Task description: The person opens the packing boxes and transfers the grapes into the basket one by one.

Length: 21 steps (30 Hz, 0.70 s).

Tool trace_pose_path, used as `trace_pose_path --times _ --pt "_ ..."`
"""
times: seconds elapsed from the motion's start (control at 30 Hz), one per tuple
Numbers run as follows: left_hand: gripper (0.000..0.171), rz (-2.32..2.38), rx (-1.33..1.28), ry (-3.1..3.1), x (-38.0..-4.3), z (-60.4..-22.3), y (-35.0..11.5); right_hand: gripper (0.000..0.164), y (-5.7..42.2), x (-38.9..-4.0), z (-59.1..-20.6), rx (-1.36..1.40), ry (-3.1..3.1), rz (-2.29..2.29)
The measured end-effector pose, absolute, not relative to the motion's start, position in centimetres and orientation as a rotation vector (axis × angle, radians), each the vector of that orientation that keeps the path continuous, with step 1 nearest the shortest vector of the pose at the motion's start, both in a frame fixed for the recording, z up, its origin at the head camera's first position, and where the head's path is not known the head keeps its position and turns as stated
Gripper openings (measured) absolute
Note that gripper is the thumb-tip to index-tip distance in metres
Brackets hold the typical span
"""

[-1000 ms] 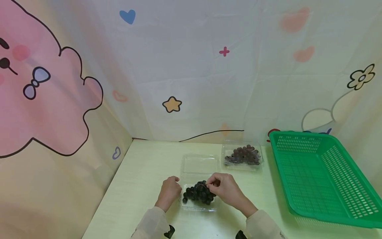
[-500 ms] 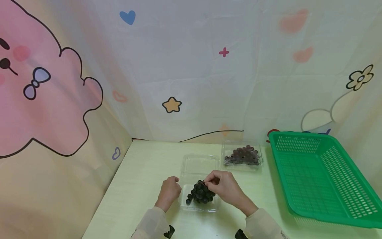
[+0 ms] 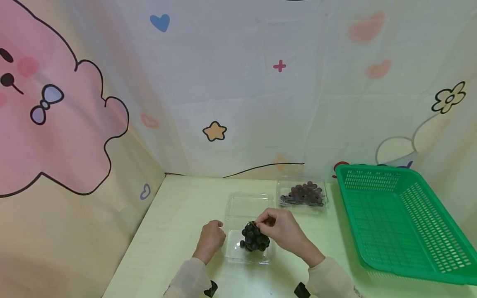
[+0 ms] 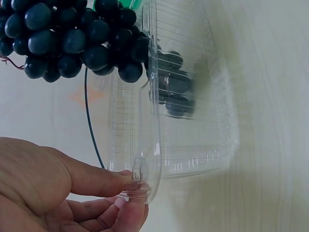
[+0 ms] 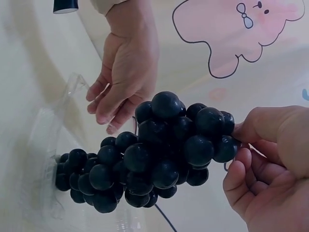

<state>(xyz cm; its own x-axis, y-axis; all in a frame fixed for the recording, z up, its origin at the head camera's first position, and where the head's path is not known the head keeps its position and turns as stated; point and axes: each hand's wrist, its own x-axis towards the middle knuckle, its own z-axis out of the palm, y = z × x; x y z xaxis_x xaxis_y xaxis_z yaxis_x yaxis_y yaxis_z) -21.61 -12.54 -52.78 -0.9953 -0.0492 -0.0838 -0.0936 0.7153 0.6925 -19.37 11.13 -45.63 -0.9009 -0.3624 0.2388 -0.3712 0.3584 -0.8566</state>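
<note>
Behind your workspace hangs a printed cloth (image 3: 238, 54), and the pale table (image 3: 179, 215) carries everything in front of it. Over to your right sits the green basket (image 3: 391, 223), well apart from both your hands, probably kept to the side so the middle is free for handling.

Right before you lies a clear clamshell box (image 3: 232, 255), its lid laid back on the far side, which leaves the base uncovered from above. A second clear box (image 3: 285, 186) stands beyond it to the right, looking closed over its reddish grapes (image 3: 305, 193).

Your right hand (image 3: 283, 231) is nearly closed, thumb and fingertips pinching the top end of a dark bunch (image 3: 255, 239). Your left hand (image 3: 210, 240) nips the clamshell's rim between thumb and finger, likely to steady such light plastic. The bunch hangs over the base, its lower end inside the walls; whether it touches the bottom you can't tell. Gripping it up by the thin stem (image 4: 17, 64) seems meant to spare the berries from squeezing, though your fingertips hide the exact hold.
</note>
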Motion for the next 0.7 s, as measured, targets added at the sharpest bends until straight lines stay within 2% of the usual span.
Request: trace_pose_path --times 0.7 --pt "0.028 1.160 -0.118 2.850 -21.4 -52.5 -12.5 0.013 12.1 -19.7 -43.6 0.704 -2.560 1.547"
